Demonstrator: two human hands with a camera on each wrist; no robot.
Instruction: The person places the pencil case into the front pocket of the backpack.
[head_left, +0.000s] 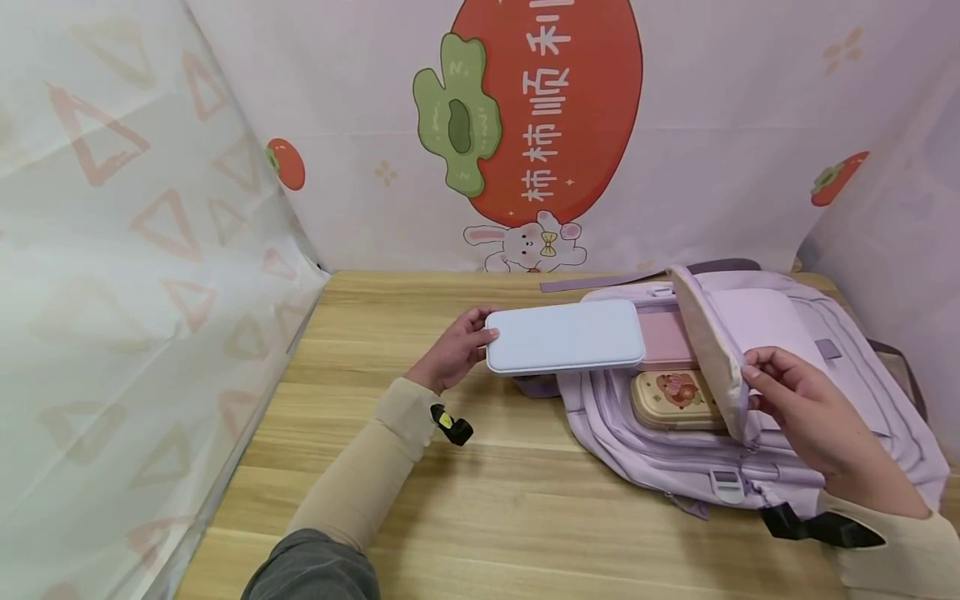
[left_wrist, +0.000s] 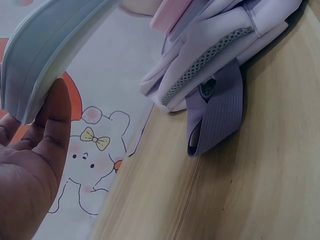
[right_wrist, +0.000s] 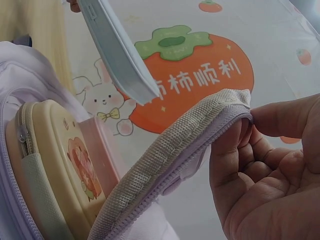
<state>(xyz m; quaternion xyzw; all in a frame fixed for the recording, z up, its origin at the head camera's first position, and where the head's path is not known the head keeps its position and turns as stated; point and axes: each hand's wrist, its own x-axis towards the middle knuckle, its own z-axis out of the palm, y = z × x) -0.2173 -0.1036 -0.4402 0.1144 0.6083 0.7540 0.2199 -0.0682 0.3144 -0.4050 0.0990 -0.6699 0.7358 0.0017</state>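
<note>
My left hand (head_left: 457, 346) grips the left end of a flat, pale blue case (head_left: 566, 336), thumb on top and fingers beneath. The case is held above the table, its right end overlapping the mouth of a lilac backpack (head_left: 630, 467). With thumb and fingers my right hand (head_left: 802, 408) pinches the zippered edge of the backpack's flap (head_left: 712, 350) and holds it raised. Inside the opened compartment lie a cream zippered case (head_left: 675, 398) with a bear picture and a pink box (head_left: 666, 337); the flap hides their right ends.
The backpack lies on its back on a wooden table (head_left: 465, 483). A purple strap (head_left: 592, 283) stretches left from its top, and a webbing loop (left_wrist: 220, 110) hangs at its near-left side. A printed cloth (head_left: 360, 192) stands behind the table.
</note>
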